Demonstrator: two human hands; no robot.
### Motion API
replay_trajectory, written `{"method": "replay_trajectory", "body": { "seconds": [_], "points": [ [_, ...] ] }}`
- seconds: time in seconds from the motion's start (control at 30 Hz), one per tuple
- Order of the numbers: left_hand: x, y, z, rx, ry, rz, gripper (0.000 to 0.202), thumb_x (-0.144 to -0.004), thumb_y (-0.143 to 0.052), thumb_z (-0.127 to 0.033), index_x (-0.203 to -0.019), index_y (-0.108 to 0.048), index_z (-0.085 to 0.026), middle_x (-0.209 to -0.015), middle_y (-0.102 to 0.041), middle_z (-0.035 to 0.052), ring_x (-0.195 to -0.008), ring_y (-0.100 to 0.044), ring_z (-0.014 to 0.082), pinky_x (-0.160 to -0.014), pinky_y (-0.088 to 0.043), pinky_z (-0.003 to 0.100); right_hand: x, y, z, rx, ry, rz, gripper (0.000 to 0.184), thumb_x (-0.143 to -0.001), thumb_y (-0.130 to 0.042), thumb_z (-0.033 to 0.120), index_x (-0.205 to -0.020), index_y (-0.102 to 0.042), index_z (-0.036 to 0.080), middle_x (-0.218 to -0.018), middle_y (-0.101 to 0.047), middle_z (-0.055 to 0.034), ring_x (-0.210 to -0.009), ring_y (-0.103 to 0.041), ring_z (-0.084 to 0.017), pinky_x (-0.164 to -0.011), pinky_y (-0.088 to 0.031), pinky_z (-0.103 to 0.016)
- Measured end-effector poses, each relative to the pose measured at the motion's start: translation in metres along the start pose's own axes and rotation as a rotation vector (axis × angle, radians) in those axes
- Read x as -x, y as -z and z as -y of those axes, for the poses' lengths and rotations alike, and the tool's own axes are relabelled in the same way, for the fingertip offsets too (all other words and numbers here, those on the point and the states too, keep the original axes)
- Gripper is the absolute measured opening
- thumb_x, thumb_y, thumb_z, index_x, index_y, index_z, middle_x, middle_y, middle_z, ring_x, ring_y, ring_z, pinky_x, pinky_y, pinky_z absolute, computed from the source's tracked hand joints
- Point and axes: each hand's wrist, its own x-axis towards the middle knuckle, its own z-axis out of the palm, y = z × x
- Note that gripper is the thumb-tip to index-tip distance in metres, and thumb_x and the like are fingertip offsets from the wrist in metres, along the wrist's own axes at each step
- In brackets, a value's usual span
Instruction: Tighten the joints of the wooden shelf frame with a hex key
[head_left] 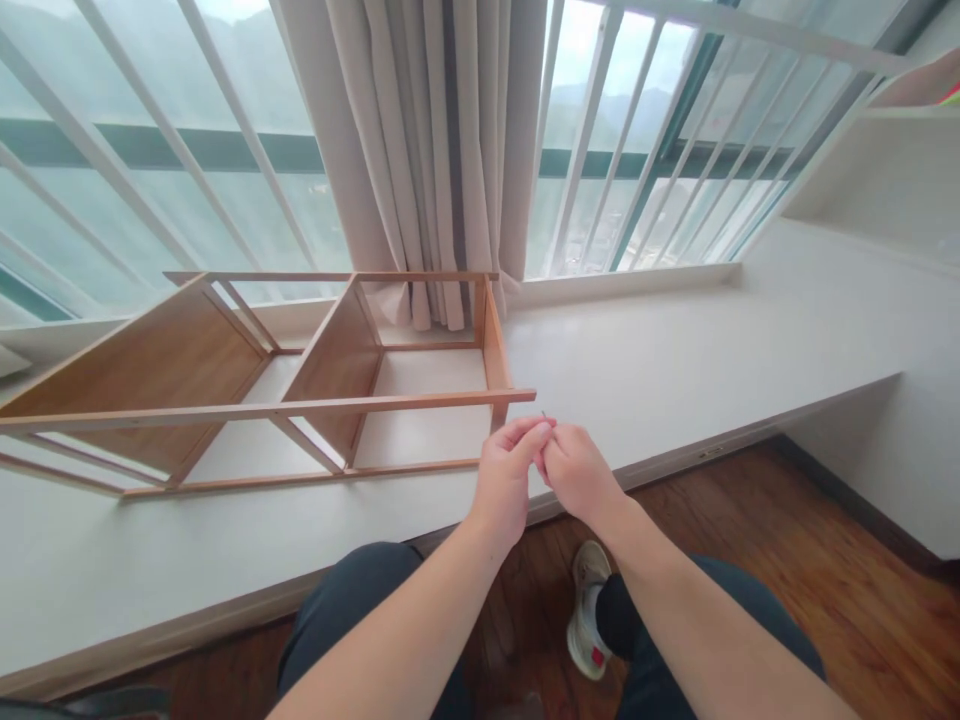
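Note:
A wooden shelf frame (247,385) lies on its side on the white window ledge (675,350), at the left. My left hand (508,478) and my right hand (574,473) meet just in front of the frame's right end. Both hands are closed in a pinch, fingertips touching each other. A thin, dark, pin-like piece (544,415) sticks up from between the fingertips; it is too small to name. Neither hand touches the frame.
Beige curtains (435,150) hang behind the frame, in front of a barred window (637,130). A white shelf unit (885,170) stands at the far right. My knees and a white shoe (589,610) are over the wooden floor (825,560) below the ledge.

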Motion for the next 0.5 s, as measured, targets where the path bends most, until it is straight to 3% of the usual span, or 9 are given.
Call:
{"method": "replay_trajectory", "body": {
  "seconds": [0.2, 0.33, 0.5],
  "points": [
    [-0.002, 0.004, -0.014, 0.063, 0.104, -0.017, 0.029, -0.066, -0.090, -0.035, -0.074, -0.075, -0.012, -0.072, -0.065, 0.0010, -0.068, -0.057, 0.0068, -0.066, -0.045, 0.018, 0.001, 0.002, 0.011, 0.202, -0.033, 0.069, 0.037, -0.097, -0.040, 0.031, -0.063, -0.050, 0.018, -0.062, -0.058, -0.0058, -0.060, -0.046, -0.014, -0.064, -0.023, -0.031],
    [-0.003, 0.007, -0.026, 0.127, 0.176, 0.014, 0.032, -0.068, -0.090, -0.037, -0.079, -0.075, -0.011, -0.067, -0.059, -0.0010, -0.063, -0.054, 0.0060, -0.063, -0.043, 0.019, 0.001, 0.011, 0.015, 0.343, 0.137, 0.131, 0.029, -0.091, -0.052, 0.030, -0.064, -0.049, 0.017, -0.061, -0.054, -0.0019, -0.058, -0.040, -0.011, -0.064, -0.021, -0.030],
    [-0.002, 0.009, -0.031, 0.179, 0.262, 0.009, 0.034, -0.071, -0.089, -0.039, -0.081, -0.072, -0.012, -0.066, -0.057, -0.0010, -0.063, -0.057, 0.0097, -0.061, -0.046, 0.023, -0.001, 0.017, 0.005, 0.245, 0.333, 0.136, 0.040, -0.094, -0.058, 0.042, -0.065, -0.049, 0.017, -0.056, -0.050, 0.0028, -0.054, -0.039, -0.008, -0.058, -0.025, -0.026]
  ]
}}
